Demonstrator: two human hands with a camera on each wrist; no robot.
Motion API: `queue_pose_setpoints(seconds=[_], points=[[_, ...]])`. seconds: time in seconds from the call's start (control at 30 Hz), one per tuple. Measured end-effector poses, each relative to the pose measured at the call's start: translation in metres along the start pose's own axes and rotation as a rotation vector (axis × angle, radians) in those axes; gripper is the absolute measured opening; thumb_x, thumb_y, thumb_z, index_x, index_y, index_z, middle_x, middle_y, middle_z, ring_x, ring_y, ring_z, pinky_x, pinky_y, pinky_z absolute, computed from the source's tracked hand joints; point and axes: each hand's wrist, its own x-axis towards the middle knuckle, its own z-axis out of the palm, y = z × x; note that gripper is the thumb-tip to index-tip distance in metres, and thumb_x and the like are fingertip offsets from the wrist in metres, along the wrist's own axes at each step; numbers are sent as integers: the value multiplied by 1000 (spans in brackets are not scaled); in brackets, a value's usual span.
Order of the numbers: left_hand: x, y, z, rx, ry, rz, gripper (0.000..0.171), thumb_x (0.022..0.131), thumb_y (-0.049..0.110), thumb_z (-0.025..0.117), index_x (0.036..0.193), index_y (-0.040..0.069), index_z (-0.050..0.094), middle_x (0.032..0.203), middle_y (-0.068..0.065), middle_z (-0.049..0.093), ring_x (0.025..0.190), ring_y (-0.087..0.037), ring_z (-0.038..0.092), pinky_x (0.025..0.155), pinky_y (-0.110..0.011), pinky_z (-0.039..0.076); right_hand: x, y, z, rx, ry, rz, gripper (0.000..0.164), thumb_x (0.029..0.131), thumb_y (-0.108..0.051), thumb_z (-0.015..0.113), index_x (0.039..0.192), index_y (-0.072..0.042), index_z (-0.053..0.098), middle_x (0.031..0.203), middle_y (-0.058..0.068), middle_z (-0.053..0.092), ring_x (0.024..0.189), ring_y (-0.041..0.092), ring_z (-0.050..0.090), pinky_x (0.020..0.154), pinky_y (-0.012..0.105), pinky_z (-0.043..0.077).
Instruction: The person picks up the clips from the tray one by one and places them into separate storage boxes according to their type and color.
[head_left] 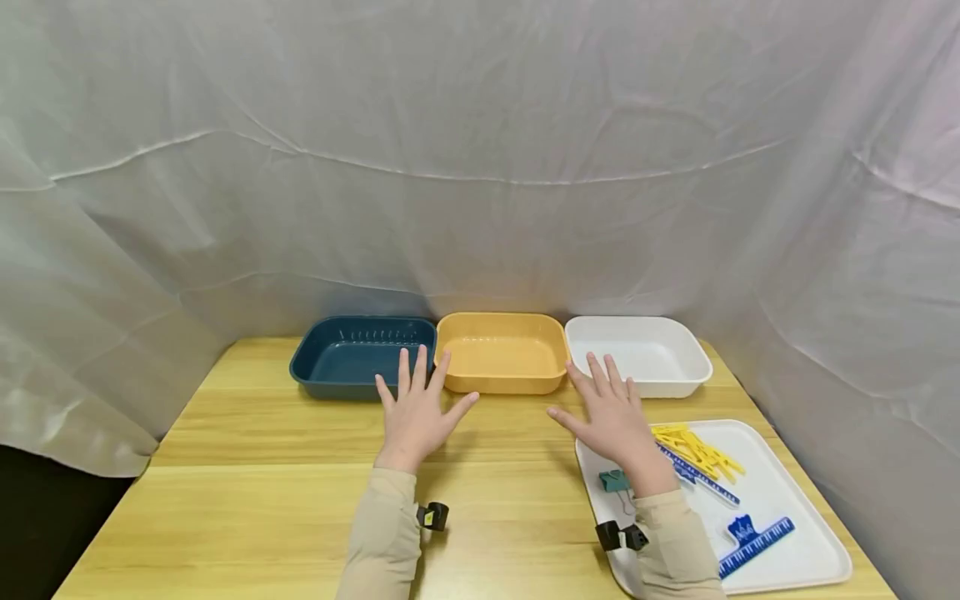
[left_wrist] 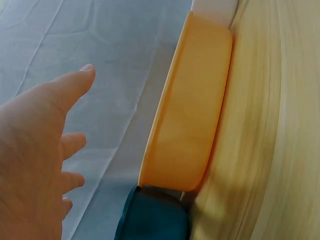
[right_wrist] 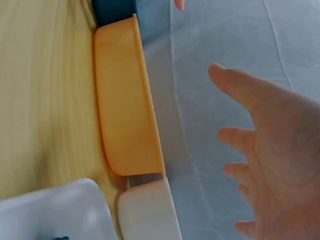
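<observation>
Both hands hover over the table with fingers spread and hold nothing. My left hand [head_left: 414,421] is in front of the dark blue tray [head_left: 330,388] and the yellow tray [head_left: 502,384]; its fingertips overlap the blue one in the head view. Near the white tray [head_left: 667,388], my right hand [head_left: 611,421] reaches out above the left edge of a flat white serving tray [head_left: 795,500]. On that tray lie several yellow clothespins [head_left: 697,450], a teal binder clip [head_left: 614,481] and blue piano-key-patterned clips [head_left: 757,543], one partly hidden by the right arm.
The three deep trays stand side by side along the back of the wooden table [head_left: 262,483]. Grey-white cloth [head_left: 480,167] hangs behind them and on both sides. A small black camera is strapped at each wrist.
</observation>
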Motion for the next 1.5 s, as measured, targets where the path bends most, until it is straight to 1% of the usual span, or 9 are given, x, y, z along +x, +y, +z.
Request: queue_pose_setpoints(seconds=[0.13, 0.33, 0.43, 0.73, 0.8, 1.0, 1.13, 1.37, 1.5], points=[[2, 6, 0, 4, 4, 19, 82, 88, 77, 38, 155, 41, 7, 166, -3, 3, 153, -26, -14, 115, -70, -6, -2, 6, -9, 11, 3, 7, 83, 90, -68, 49, 156, -22, 27, 165, 14, 10, 152, 39, -2, 118, 67, 4], [2, 14, 1, -10, 14, 50, 82, 89, 77, 37, 156, 39, 12, 166, -3, 8, 154, -25, -9, 117, -68, -5, -5, 15, -21, 9, 11, 17, 84, 91, -68, 48, 156, -22, 24, 165, 15, 11, 152, 40, -2, 117, 68, 3], [1, 21, 3, -19, 22, 72, 81, 89, 76, 37, 156, 38, 14, 166, -4, 10, 154, -25, -8, 117, -68, -4, -8, 20, -26, 16, 19, 24, 84, 91, -68, 48, 157, -22, 23, 165, 15, 10, 152, 40, -4, 117, 68, 2], [-2, 38, 14, 13, 44, 144, 78, 90, 74, 39, 155, 33, 24, 164, -7, 20, 154, -28, 1, 117, -68, 4, -13, 28, -43, 20, 45, 44, 85, 91, -65, 51, 157, -21, 21, 164, 19, 10, 151, 43, -5, 115, 69, 2], [-3, 43, 17, 14, 40, 155, 78, 90, 73, 40, 155, 33, 26, 164, -7, 21, 154, -27, 1, 118, -67, 4, -14, 31, -45, 18, 56, 47, 85, 91, -64, 51, 157, -21, 21, 164, 20, 11, 151, 44, -6, 114, 71, 3], [-6, 59, 26, 52, 38, 212, 78, 90, 75, 36, 154, 32, 29, 164, -5, 22, 154, -28, 6, 118, -67, 7, -17, 41, -52, 8, 89, 57, 85, 91, -59, 56, 157, -21, 20, 163, 22, 12, 150, 44, -7, 112, 74, 4], [-9, 71, 33, 66, 34, 268, 77, 90, 75, 35, 154, 33, 30, 163, -5, 22, 154, -29, 9, 117, -68, 10, -20, 47, -55, 10, 109, 54, 85, 91, -60, 54, 158, -21, 18, 162, 24, 11, 150, 44, -10, 112, 74, 4], [-16, 88, 44, 95, -16, 303, 76, 90, 77, 33, 154, 38, 24, 165, -2, 18, 154, -27, 4, 117, -67, 10, -30, 60, -54, -3, 150, 39, 85, 92, -61, 53, 157, -19, 20, 162, 25, 11, 150, 43, -11, 114, 72, 3], [-20, 94, 50, 104, -21, 328, 75, 90, 76, 36, 154, 38, 25, 164, -2, 20, 154, -27, 5, 117, -67, 11, -35, 71, -51, -30, 161, 27, 85, 91, -62, 53, 157, -20, 21, 162, 24, 11, 151, 43, -10, 111, 74, 6]])
